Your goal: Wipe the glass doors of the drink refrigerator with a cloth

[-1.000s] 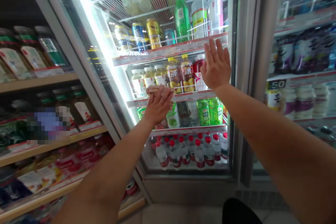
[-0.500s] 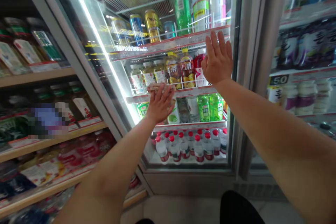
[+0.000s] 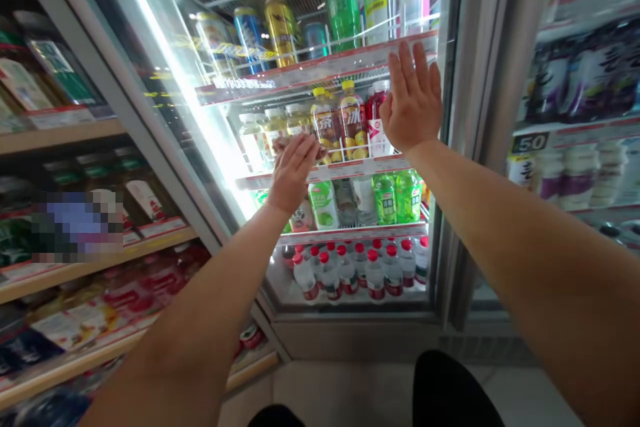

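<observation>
The cloth (image 3: 282, 143) is under the left hand (image 3: 293, 173), at the glass door (image 3: 245, 83), showing beyond its straight fingers; whether they grip, I cannot tell. The right hand (image 3: 413, 103), spread flat, is higher, rightward.

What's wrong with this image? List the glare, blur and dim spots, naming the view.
Head view: the light strip glares white; head view: yellow reflections cross the cans; head view: left-shelf bottles look dim and soft, beside a pixelated patch; head view: the cloth under the left hand is too blurred for detail.
</observation>
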{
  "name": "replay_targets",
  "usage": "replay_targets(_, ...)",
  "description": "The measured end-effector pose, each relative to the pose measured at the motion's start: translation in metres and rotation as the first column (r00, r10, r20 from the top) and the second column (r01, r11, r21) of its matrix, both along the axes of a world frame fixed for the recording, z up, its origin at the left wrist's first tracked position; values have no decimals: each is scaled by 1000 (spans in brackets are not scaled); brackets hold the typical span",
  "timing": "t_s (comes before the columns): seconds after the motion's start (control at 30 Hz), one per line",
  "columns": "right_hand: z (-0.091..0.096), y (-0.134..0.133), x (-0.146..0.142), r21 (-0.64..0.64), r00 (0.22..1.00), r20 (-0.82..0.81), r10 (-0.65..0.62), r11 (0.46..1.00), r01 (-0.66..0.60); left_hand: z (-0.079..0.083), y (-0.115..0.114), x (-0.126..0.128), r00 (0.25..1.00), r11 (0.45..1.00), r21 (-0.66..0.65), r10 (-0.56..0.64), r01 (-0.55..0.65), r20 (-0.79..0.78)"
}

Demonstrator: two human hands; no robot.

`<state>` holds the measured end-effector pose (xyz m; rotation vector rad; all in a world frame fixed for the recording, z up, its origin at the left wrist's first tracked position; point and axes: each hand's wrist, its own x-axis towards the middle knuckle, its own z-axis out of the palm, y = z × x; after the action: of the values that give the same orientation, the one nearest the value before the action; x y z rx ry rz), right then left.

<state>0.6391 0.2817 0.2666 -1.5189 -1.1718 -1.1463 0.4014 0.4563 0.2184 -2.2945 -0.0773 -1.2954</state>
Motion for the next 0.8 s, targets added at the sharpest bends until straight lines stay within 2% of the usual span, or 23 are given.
replay_targets(0.1, 0, 1, 1, 4, 1000, 5, -18, 1000, 18, 13, 0, 1, 1000, 999, 26, 31, -31, -1)
replay_targets(0.17, 1, 2, 2, -3, 1000, 0, -10, 1000, 10, 15, -5, 7, 998, 998, 16, 58, -59, 26)
replay_targets(0.23, 1, 3, 3, -7, 1000, 0, -6, 1000, 6, 5, -15, 16, 995, 996, 4, 91, -91, 37)
replay_targets(0.3, 0, 3, 3, 2, 1000, 8, -27, 1000, 27, -13, -24, 24, 992, 992, 3, 127, -127, 17)
replay_targets(0.4, 0, 1, 1, 6, 997, 30, -76, 997, 76, -32, -28, 26, 987, 988, 40, 150, -148, -56)
replay_targets(0.43, 0, 0, 0, 5, 995, 37, -90, 996, 90, -32, -25, 24, 985, 989, 52, 144, -140, -91)
replay_targets(0.5, 0, -2, -2, 0, 992, 55, -114, 993, 114, -21, -18, 18, 983, 991, 51, 131, -126, -129)
replay_targets(0.63, 1, -4, -3, -12, 992, 63, -113, 993, 114, 7, -11, 11, 986, 985, -56, 165, -165, 4)
replay_targets(0.73, 1, -3, -2, -9, 992, 66, -109, 994, 109, 0, -16, 13, 979, 977, -101, 194, -187, 65)
replay_targets(0.8, 0, -3, -1, 5, 989, 81, -125, 992, 125, -14, -17, 11, 982, 980, -59, 190, -190, -9)
